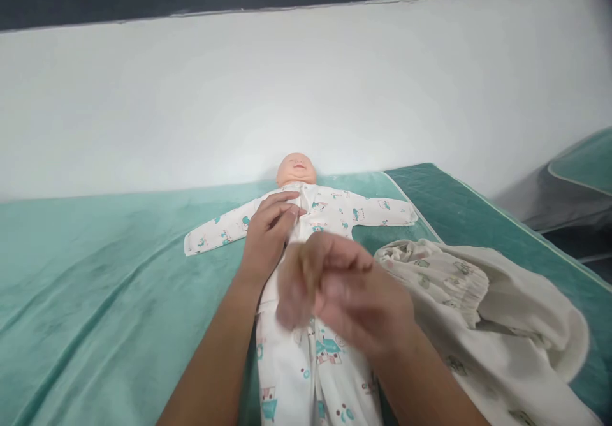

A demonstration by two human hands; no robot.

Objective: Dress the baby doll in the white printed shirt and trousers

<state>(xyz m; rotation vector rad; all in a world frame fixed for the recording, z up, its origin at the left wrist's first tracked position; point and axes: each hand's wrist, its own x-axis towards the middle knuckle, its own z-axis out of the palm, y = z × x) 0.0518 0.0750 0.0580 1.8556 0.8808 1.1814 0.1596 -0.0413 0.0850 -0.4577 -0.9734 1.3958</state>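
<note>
A doll (296, 169) lies on its back, its head by the wall. It wears a white printed baby shirt (335, 203) with both sleeves spread out, and matching baby pants (289, 365) on the legs. My left hand (272, 228) rests on the chest, its fingertips and thumb closed at the front edge of the shirt near the neck. Above the doll's belly, nearer to me, hovers my right hand (342, 292). Its curled fingers are smeared by motion, so whether they hold anything is not visible. Both hands partly cover the shirt's front.
Heaped to the right is a cream printed garment (516, 305) with a gathered cuff. The doll lies on a light green cover (119, 286); a darker green padded mat (459, 215) adjoins it at right. A white wall (296, 88) stands behind.
</note>
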